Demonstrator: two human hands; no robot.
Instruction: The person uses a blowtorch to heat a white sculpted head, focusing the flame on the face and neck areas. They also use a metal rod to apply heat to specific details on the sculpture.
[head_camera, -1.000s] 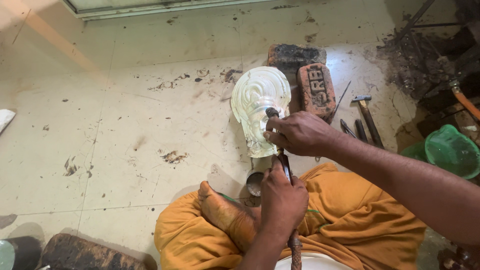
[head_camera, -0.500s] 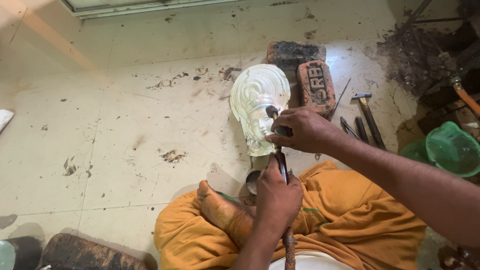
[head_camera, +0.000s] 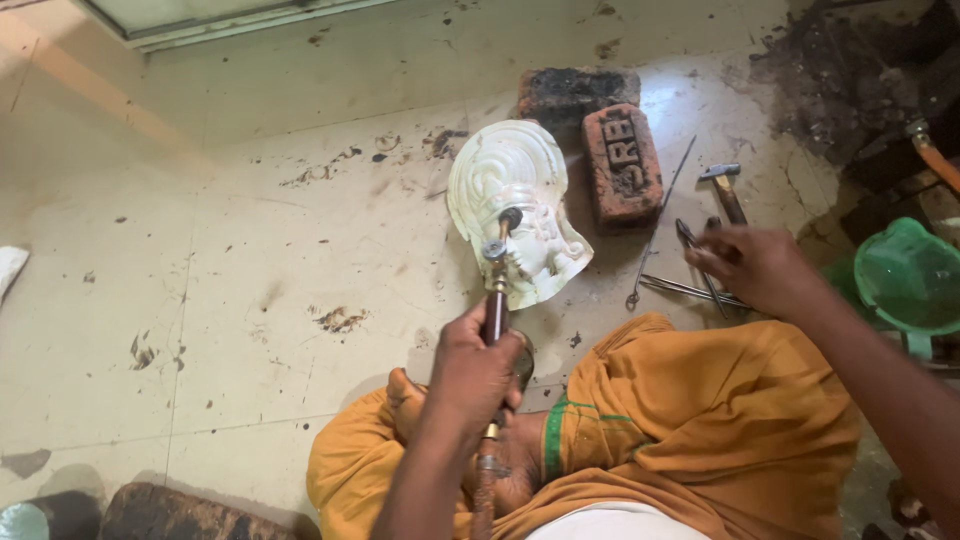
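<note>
A white carved head sculpture (head_camera: 520, 200) lies on the pale tiled floor in front of me. My left hand (head_camera: 470, 375) grips the brown handle of a slim rotary carving tool (head_camera: 495, 285). Its round tip rests on the sculpture's face. My right hand (head_camera: 755, 265) is off the sculpture, out to the right over several thin metal tools (head_camera: 685, 290) on the floor. Its fingertips touch a dark one. Whether the fingers have closed on it is hidden.
A red brick (head_camera: 622, 160) and a dark brick (head_camera: 575, 92) lie just behind the sculpture. A hammer (head_camera: 725, 190) lies right of them, and a green plastic container (head_camera: 910, 275) stands at the far right. Orange cloth (head_camera: 700, 420) covers my legs.
My right hand has let go of the sculpture and moved right to the metal tools on the floor. The left hand still holds the carving tool against the head.
</note>
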